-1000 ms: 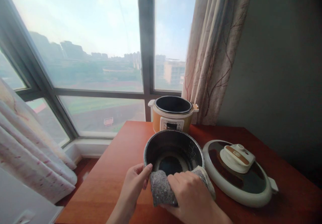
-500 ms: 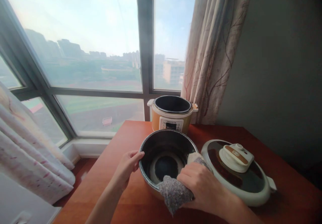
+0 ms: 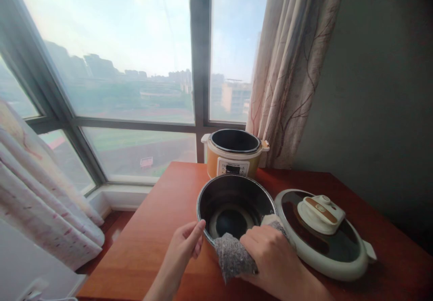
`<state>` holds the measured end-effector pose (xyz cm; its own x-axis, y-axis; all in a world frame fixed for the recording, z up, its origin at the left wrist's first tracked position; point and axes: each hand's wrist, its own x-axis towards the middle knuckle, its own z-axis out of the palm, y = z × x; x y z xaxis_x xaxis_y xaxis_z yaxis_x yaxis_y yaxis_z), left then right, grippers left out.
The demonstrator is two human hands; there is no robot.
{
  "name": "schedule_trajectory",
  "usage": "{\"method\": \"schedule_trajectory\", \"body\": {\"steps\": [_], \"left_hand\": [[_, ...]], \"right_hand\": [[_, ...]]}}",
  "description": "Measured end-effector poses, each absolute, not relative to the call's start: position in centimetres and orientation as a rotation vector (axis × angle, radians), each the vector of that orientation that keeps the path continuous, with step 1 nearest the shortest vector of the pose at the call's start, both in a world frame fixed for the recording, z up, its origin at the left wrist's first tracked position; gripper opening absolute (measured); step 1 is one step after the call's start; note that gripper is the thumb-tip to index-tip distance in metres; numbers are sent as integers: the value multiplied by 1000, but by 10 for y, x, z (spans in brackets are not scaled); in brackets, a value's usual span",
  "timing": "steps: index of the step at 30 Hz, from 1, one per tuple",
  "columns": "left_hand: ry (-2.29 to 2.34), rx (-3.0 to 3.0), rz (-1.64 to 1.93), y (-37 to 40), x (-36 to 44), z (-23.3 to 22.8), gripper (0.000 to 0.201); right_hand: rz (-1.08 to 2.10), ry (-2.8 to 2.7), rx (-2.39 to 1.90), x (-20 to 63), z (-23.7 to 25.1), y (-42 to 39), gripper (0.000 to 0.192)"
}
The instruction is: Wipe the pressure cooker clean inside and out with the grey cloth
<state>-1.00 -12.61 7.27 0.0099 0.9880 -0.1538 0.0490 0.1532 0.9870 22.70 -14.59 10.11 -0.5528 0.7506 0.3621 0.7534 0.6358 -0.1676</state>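
The left hand pinches the inner pot by its left rim between thumb and fingers, while the right hand clasps the gray cloth at the near-right rim, the pot positioned before the cooker body, left of the lid.

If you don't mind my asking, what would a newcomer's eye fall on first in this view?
Probably the bright window, filling much of the upper left. Next would be the dark-lined pot at centre, with the left-hand grip at its rim and the right-hand grip holding a gray cloth against its near side. The broad round lid lies to the pot's right, while the orange cooker stands behind.
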Motion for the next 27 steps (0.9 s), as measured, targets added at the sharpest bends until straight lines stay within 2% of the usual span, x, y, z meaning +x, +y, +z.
{"method": "schedule_trajectory", "body": {"steps": [9,19,27], "left_hand": [[1315,1143,1115,-132,8,70,61],[1310,1139,1110,-117,-6,75,57],[1340,1177,1076,-95,-22,77,50]], "right_hand": [[-16,-2346,-1335,206,92,-162,36],[116,-2497,-1343,216,105,-155,49],[228,-2587,-1287,231,112,-149,44]]}}
